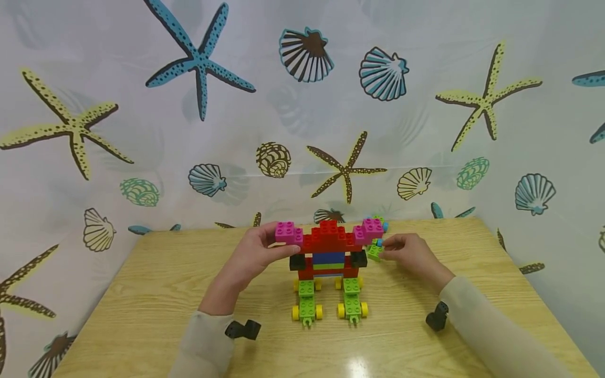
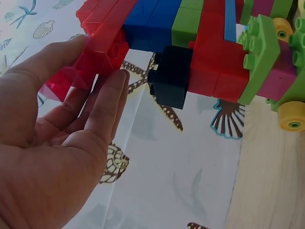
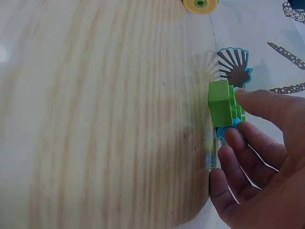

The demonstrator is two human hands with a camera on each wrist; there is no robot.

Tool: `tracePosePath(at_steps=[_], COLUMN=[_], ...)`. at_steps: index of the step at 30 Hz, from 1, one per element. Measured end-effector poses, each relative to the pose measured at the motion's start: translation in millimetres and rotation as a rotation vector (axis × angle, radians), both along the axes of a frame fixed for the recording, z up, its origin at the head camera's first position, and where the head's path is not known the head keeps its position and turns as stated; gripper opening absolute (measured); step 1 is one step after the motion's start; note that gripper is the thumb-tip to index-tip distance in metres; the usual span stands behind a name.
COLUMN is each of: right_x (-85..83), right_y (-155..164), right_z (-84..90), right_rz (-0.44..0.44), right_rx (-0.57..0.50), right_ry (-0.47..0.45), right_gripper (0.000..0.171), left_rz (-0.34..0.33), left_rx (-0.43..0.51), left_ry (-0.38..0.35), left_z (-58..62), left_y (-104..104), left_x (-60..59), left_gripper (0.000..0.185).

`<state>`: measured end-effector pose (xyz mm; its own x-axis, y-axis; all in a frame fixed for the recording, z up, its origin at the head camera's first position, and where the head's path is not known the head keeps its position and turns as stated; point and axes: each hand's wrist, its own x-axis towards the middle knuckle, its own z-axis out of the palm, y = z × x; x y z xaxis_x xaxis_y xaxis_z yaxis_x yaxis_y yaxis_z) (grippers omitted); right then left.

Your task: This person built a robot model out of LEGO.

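At frame centre, a brick robot model (image 1: 329,262) stands on the wooden bench (image 1: 156,294). The left hand (image 1: 252,257) grips its pink-tipped red arm; the right hand (image 1: 411,254) pinches a green brick (image 1: 375,251) just beside the model's other arm.

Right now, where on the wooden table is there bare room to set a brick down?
The light wooden table lies bare left of the left hand and along the near edge. It is crowded around the multicoloured brick figure, where the right hand pinches a small green brick.
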<state>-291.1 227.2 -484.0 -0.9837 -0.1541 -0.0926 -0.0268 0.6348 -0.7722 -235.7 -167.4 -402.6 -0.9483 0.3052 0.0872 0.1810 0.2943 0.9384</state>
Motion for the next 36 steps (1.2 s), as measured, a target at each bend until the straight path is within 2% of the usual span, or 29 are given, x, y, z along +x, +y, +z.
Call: tracePosePath(at_steps=[7,17,30,36], right_x=[0.8,3.3,5.2,7.3], right_y=[-2.2,-6.8,-4.4,1.5], right_z=[-1.3,-4.1,-3.7,6.6], right_rz=[-0.001,0.008,-0.015,-0.012], right_rx=[0.015,0.049,0.034,0.037], right_ry=[-0.004,0.019,0.001,-0.016], right_gripper=[0.040,0.046,0.045,0.044], left_rz=[0.046,0.120,0.111,0.102], left_rx=[-0.032,-0.036,-0.015,-0.012], left_ry=[0.013,-0.007,-0.028,-0.026], left_z=[4.0,-0.2,4.2,4.9], left_y=[-28.0,-61.7,-62.1,-63.2], left_x=[0.4,-4.7,-5.6,-6.5], left_gripper=[0.045,0.052,0.053,0.052])
